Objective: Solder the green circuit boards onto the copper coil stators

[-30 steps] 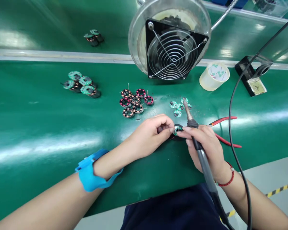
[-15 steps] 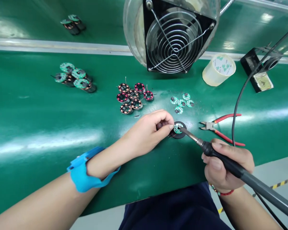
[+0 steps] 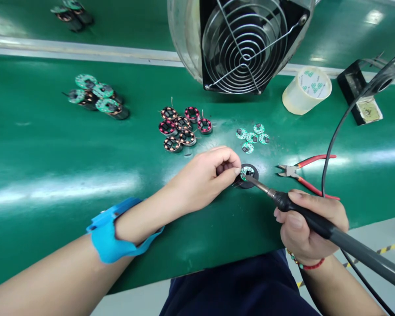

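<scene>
Compared with a second ago, your right hand [image 3: 311, 242] sits farther from the work, and the soldering iron [image 3: 349, 244] points down to the left rather than upward. Its tip is at the round circuit board [image 3: 243, 170]; whether it actually touches cannot be made out. You grip the iron's handle like a pen, fingers wrapped around it. That circuit board lies on the black round base [image 3: 249, 185], in front of you on the green tabletop [image 3: 52, 162]. Your left hand [image 3: 204, 182] is curled with thumb and index finger closed at the board's left edge; you cannot tell whether they pinch anything. Thin wires [image 3: 237, 184] show just below them.

Five small green boards [image 3: 252, 138] lie beyond the base, with seven coil rings [image 3: 183, 123] grouped to their left. Farther left lie cylindrical assemblies [image 3: 108, 105] capped with green boards. To the base's right, red-handled cutters [image 3: 291, 171] rest with jaws parted. Behind stand a tape roll [image 3: 301, 94] and a grilled fan [image 3: 245, 57].
</scene>
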A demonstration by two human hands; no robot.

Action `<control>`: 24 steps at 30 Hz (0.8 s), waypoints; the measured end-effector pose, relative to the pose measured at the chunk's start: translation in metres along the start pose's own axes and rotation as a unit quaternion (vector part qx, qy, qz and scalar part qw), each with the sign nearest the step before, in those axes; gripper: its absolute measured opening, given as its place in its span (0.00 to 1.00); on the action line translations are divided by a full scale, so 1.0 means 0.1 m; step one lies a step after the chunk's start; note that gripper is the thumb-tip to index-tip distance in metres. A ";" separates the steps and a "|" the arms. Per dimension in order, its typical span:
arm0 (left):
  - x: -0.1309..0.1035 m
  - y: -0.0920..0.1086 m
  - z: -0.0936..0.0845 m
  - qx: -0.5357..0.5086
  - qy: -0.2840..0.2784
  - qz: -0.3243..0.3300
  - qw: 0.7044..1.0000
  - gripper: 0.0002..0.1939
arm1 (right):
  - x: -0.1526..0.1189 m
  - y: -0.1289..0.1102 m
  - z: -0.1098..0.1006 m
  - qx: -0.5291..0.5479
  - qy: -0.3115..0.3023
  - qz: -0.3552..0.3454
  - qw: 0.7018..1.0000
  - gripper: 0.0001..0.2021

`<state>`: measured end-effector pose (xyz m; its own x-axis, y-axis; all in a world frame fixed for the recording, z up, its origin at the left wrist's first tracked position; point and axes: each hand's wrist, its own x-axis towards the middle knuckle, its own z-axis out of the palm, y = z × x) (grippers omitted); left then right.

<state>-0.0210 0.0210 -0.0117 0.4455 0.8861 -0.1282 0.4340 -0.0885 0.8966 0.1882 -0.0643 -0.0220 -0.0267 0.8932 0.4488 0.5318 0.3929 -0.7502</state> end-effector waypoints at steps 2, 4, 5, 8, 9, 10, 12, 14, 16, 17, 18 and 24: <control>0.00 0.00 0.00 -0.001 0.001 0.001 1.000 0.06 | 0.03 -0.02 0.00 0.007 0.050 -0.009 0.999 0.12; 0.00 0.00 0.00 -0.006 0.000 0.000 1.000 0.06 | 0.08 -0.03 0.00 0.002 0.079 -0.009 0.997 0.11; -0.01 0.00 0.00 -0.008 -0.001 -0.001 1.000 0.06 | 0.11 -0.04 0.01 -0.005 0.087 -0.009 0.996 0.11; -0.01 0.00 -0.01 -0.008 -0.006 -0.004 1.000 0.07 | 0.20 -0.06 0.05 -0.015 0.101 -0.021 0.995 0.10; -0.01 0.00 -0.01 -0.005 -0.007 -0.003 1.000 0.06 | 0.23 -0.07 0.07 -0.011 0.103 -0.028 0.994 0.10; -0.01 0.00 -0.01 -0.002 -0.008 -0.002 1.000 0.06 | 0.25 -0.08 0.09 -0.007 0.104 -0.031 0.994 0.10; -0.01 0.00 -0.01 0.003 -0.009 0.001 1.000 0.06 | 0.28 -0.09 0.12 -0.005 0.104 -0.024 0.994 0.09; -0.01 0.00 -0.01 0.005 -0.009 0.004 1.000 0.07 | 0.29 -0.09 0.12 -0.013 0.107 -0.010 0.994 0.09; -0.01 0.00 -0.02 0.006 -0.011 0.007 1.000 0.07 | 0.28 -0.09 0.11 -0.016 0.113 -0.002 0.993 0.09; -0.01 0.00 -0.02 0.006 -0.011 0.009 1.000 0.07 | 0.28 -0.08 0.11 -0.014 0.117 0.002 0.993 0.09; -0.01 0.00 -0.02 0.006 -0.012 0.010 1.000 0.07 | 0.27 -0.07 0.11 -0.011 0.122 0.004 0.992 0.09; -0.01 -0.01 -0.02 0.000 -0.014 0.011 1.000 0.07 | 0.28 -0.05 0.12 -0.014 0.123 0.003 0.992 0.08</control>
<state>-0.0234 0.0210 -0.0121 0.4765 0.8711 -0.1191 0.4231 -0.1085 0.8996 0.1746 -0.0383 -0.0116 0.1817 0.8134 0.5527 0.5552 0.3790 -0.7403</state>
